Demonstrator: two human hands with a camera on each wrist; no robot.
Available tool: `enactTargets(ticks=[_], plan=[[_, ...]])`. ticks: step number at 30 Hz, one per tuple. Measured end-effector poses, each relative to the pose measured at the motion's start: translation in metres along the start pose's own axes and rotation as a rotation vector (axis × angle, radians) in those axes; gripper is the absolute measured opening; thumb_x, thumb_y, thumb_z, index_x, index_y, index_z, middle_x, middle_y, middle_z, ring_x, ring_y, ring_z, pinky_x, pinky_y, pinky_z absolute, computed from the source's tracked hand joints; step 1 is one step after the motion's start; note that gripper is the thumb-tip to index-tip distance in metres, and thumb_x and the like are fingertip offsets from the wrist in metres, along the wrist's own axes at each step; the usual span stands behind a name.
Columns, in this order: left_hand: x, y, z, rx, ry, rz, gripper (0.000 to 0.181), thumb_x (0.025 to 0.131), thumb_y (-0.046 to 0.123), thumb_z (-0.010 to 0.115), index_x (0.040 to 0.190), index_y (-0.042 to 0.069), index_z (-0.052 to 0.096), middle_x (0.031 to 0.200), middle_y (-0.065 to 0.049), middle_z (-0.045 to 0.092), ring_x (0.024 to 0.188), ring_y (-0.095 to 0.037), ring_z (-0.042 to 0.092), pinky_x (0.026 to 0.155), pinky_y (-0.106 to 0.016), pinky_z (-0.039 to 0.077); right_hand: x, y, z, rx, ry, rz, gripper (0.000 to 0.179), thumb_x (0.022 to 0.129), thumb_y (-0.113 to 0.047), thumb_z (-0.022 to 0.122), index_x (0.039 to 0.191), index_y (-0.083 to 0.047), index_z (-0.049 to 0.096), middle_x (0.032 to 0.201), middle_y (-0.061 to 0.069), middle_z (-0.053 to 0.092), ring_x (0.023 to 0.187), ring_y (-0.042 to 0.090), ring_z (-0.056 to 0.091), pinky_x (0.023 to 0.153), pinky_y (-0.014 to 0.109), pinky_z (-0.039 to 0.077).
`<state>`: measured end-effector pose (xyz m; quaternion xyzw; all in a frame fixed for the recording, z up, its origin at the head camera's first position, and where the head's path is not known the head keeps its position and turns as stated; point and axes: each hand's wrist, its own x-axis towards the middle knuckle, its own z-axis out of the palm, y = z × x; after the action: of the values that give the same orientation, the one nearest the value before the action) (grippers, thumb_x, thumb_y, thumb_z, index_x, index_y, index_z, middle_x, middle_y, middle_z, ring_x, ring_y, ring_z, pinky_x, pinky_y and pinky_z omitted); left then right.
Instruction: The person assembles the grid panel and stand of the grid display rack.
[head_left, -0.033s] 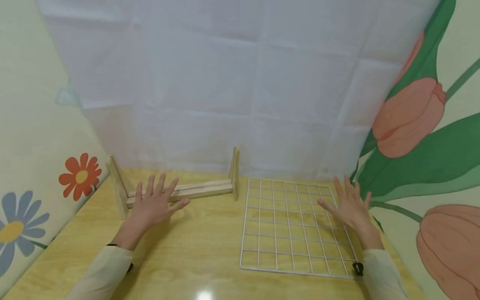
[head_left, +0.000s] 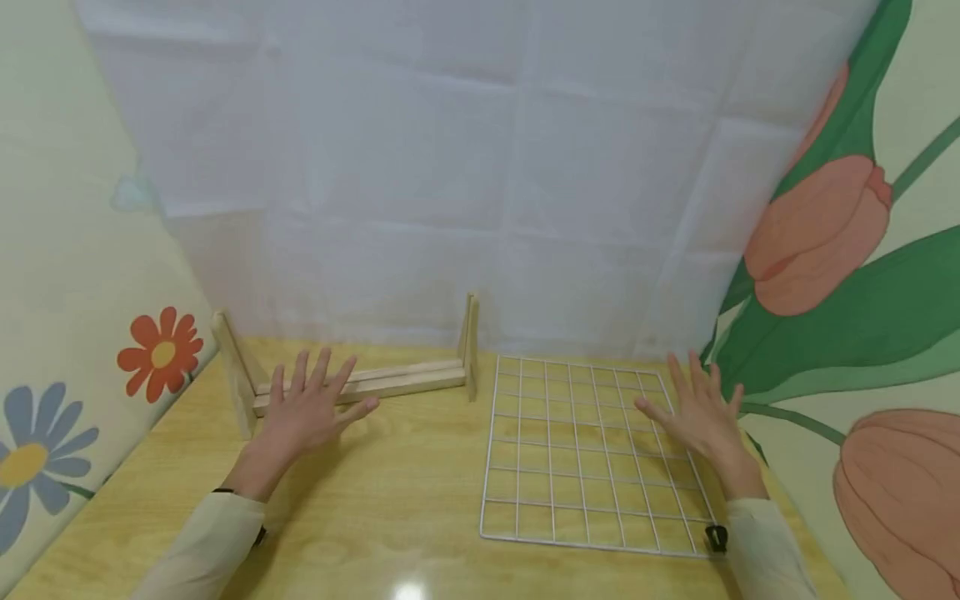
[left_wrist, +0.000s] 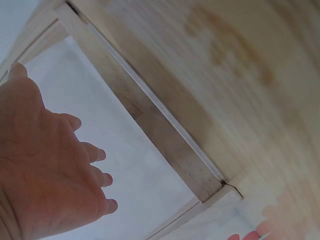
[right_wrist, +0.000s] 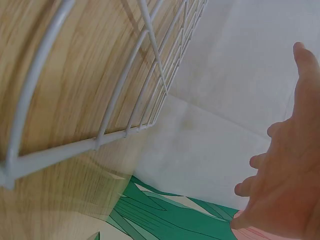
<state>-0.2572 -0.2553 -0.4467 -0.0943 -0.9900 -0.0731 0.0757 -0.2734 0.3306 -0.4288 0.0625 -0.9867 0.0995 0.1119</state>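
Note:
A pale wooden stand (head_left: 408, 382) with two upright ends joined by long rails sits at the back left of the table. My left hand (head_left: 303, 412), fingers spread and holding nothing, hides part of its left end. The left wrist view shows that hand (left_wrist: 50, 160) apart from the stand's rail (left_wrist: 135, 100). On the right lies a white wire grid panel (head_left: 577, 445), flat on the tabletop. Over its right edge my right hand (head_left: 701, 417) is held with spread fingers, also holding nothing. In the right wrist view a gap separates this hand (right_wrist: 285, 170) from the grid's wires (right_wrist: 60, 152).
The wood-grain table (head_left: 405, 492) meets a creased white sheet (head_left: 420, 167) hanging behind it. Walls with painted flowers (head_left: 161, 354) and tulips (head_left: 817, 237) flank both sides. Something small and black (head_left: 716, 537) shows at the right wrist, by the grid's near right corner.

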Motion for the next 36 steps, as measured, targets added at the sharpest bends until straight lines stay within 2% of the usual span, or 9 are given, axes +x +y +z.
enactTargets(ticks=[5, 9, 13, 18, 22, 25, 28, 31, 36], plan=[[-0.001, 0.006, 0.000, -0.059, -0.003, 0.010, 0.088, 0.082, 0.073, 0.035, 0.150, 0.022, 0.009, 0.151, -0.018, -0.006, 0.131, -0.034, -0.024, 0.096, -0.061, -0.020, -0.004, -0.002, -0.005, 0.032, 0.002, 0.023, 0.092, 0.081, -0.072, 0.040, 0.148, -0.028, -0.005, 0.152, 0.013, -0.007, 0.133, 0.044, -0.010, 0.087, 0.075, -0.011], [0.008, 0.026, -0.008, -0.180, 0.023, 0.074, 0.081, 0.087, 0.065, 0.040, 0.147, 0.014, 0.022, 0.147, -0.024, 0.016, 0.132, -0.046, 0.005, 0.099, -0.067, 0.000, 0.000, -0.002, -0.017, 0.070, 0.021, -0.006, 0.086, 0.086, -0.065, 0.041, 0.150, -0.018, 0.007, 0.147, 0.023, 0.017, 0.129, 0.046, 0.016, 0.091, 0.072, 0.016], [0.013, 0.060, -0.011, -0.444, -0.041, 0.124, 0.067, 0.091, 0.056, 0.042, 0.139, 0.009, 0.039, 0.134, -0.019, 0.041, 0.121, -0.041, 0.036, 0.094, -0.061, 0.030, -0.001, 0.002, -0.026, 0.128, -0.037, -0.053, 0.076, 0.091, -0.055, 0.043, 0.144, -0.002, 0.026, 0.139, 0.025, 0.032, 0.120, 0.046, 0.034, 0.089, 0.063, 0.032], [0.013, 0.101, 0.003, -0.819, -0.246, 0.045, 0.052, 0.092, 0.046, 0.048, 0.130, 0.011, 0.049, 0.118, -0.011, 0.054, 0.105, -0.027, 0.053, 0.081, -0.044, 0.048, -0.004, 0.012, -0.023, 0.207, -0.192, -0.043, 0.071, 0.093, -0.051, 0.044, 0.136, 0.004, 0.036, 0.128, 0.028, 0.044, 0.109, 0.044, 0.047, 0.082, 0.057, 0.042], [0.008, 0.124, 0.020, -1.083, -0.431, -0.055, 0.045, 0.094, 0.031, 0.052, 0.129, 0.002, 0.046, 0.112, -0.017, 0.055, 0.094, -0.030, 0.056, 0.078, -0.041, 0.050, -0.009, 0.020, -0.007, 0.210, -0.336, -0.001, 0.070, 0.094, -0.046, 0.046, 0.135, 0.010, 0.035, 0.124, 0.032, 0.046, 0.107, 0.044, 0.049, 0.082, 0.055, 0.043], [0.007, 0.138, 0.028, -1.204, -0.518, -0.109, 0.047, 0.094, 0.025, 0.052, 0.131, -0.002, 0.042, 0.118, -0.021, 0.052, 0.099, -0.033, 0.055, 0.081, -0.042, 0.049, -0.014, 0.022, 0.005, 0.189, -0.420, 0.027, 0.070, 0.093, -0.046, 0.047, 0.130, 0.014, 0.039, 0.118, 0.034, 0.049, 0.098, 0.043, 0.054, 0.076, 0.051, 0.047], [0.009, 0.148, 0.033, -1.257, -0.554, -0.139, 0.052, 0.093, 0.025, 0.053, 0.135, -0.001, 0.038, 0.127, -0.019, 0.047, 0.107, -0.033, 0.052, 0.085, -0.042, 0.048, -0.018, 0.020, 0.012, 0.209, -0.457, 0.090, 0.062, 0.092, -0.046, 0.050, 0.114, 0.011, 0.050, 0.087, 0.027, 0.058, 0.067, 0.032, 0.058, 0.058, 0.042, 0.048], [0.013, 0.157, 0.035, -1.312, -0.577, -0.147, 0.056, 0.092, 0.027, 0.053, 0.137, 0.001, 0.035, 0.130, -0.019, 0.044, 0.112, -0.034, 0.049, 0.089, -0.044, 0.045, -0.019, 0.017, 0.014, 0.260, -0.450, 0.163, 0.047, 0.090, -0.045, 0.055, 0.085, 0.002, 0.055, 0.056, 0.008, 0.047, 0.043, 0.018, 0.041, 0.042, 0.032, 0.040], [0.020, 0.171, 0.035, -1.360, -0.591, -0.120, 0.056, 0.093, 0.031, 0.053, 0.136, 0.000, 0.036, 0.131, -0.021, 0.043, 0.114, -0.038, 0.047, 0.090, -0.045, 0.045, -0.020, 0.012, 0.012, 0.290, -0.415, 0.253, 0.044, 0.086, -0.043, 0.061, 0.058, -0.014, 0.042, 0.046, -0.003, 0.035, 0.038, 0.012, 0.034, 0.037, 0.027, 0.034]])
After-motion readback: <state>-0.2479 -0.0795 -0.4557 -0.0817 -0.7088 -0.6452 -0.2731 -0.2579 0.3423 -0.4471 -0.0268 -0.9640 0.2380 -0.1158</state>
